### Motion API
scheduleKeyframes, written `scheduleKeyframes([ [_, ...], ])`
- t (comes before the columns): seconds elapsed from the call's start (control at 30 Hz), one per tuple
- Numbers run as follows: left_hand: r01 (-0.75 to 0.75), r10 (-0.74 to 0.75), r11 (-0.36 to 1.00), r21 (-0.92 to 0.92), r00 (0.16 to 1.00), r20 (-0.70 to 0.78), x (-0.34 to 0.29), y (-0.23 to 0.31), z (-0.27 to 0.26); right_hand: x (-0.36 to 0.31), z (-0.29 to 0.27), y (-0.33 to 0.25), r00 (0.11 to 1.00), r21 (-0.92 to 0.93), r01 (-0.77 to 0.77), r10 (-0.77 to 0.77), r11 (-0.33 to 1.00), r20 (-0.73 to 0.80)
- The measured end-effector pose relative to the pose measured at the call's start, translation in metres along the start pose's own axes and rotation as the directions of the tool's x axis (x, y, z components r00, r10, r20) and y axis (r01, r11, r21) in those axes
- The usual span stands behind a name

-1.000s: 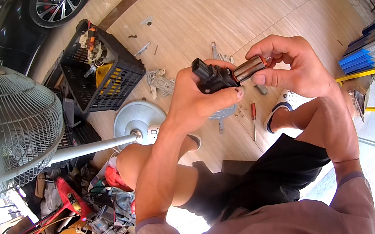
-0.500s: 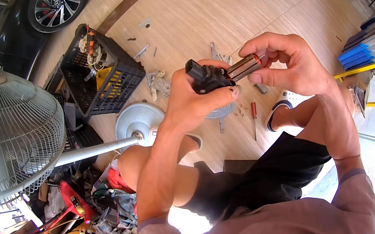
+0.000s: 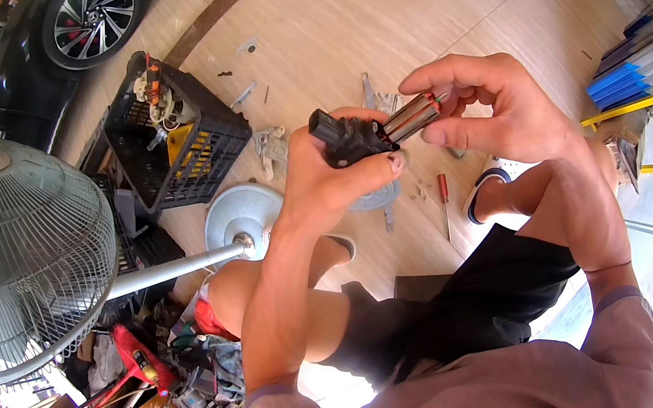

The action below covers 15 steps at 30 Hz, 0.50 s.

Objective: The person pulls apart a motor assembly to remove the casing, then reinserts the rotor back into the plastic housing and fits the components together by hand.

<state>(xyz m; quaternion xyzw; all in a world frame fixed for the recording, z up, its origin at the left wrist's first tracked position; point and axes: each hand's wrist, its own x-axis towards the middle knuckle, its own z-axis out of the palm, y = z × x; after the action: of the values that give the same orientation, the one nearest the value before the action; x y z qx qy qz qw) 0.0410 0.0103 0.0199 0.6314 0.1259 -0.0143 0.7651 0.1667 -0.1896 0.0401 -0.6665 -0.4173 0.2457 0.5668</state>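
Observation:
My left hand is closed around a black plastic motor end housing with a connector sticking up at its left. From the housing's right side juts a motor armature, a slotted metal cylinder with copper-red windings at its end and a thin shaft. Around that free end curves my right hand, thumb and forefinger apart, with a gap between them and the armature. Whether its other fingers touch the shaft is hard to make out. Below, a red-handled screwdriver lies on the floor, beside several tiny parts.
A black crate of parts and a standing fan are on my left, the fan's round base close to my leg. Metal parts lie on the floor. Blue packages fill a yellow-edged rack at right; a car wheel stands far left.
Both hands and the housing with its armature have shifted slightly left in the picture. The right hand's fingers remain apart around the armature's end.

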Motion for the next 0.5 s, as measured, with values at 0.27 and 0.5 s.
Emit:
scheduleKeyframes([
  [0.27, -0.003, 0.003, 1.0, 0.0, 1.0, 0.022, -0.0005, -0.0002, -0.0022, 0.0015, -0.0049, -0.0001, 0.994, -0.084, -0.088, 0.093, 0.993, 0.062],
  [0.5, -0.024, 0.024, 1.0, 0.008, 0.999, 0.021, -0.001, -0.0007, -0.0032, 0.0018, 0.0019, 0.0023, 1.0, 0.005, 0.001, -0.001, 1.0, 0.0],
])
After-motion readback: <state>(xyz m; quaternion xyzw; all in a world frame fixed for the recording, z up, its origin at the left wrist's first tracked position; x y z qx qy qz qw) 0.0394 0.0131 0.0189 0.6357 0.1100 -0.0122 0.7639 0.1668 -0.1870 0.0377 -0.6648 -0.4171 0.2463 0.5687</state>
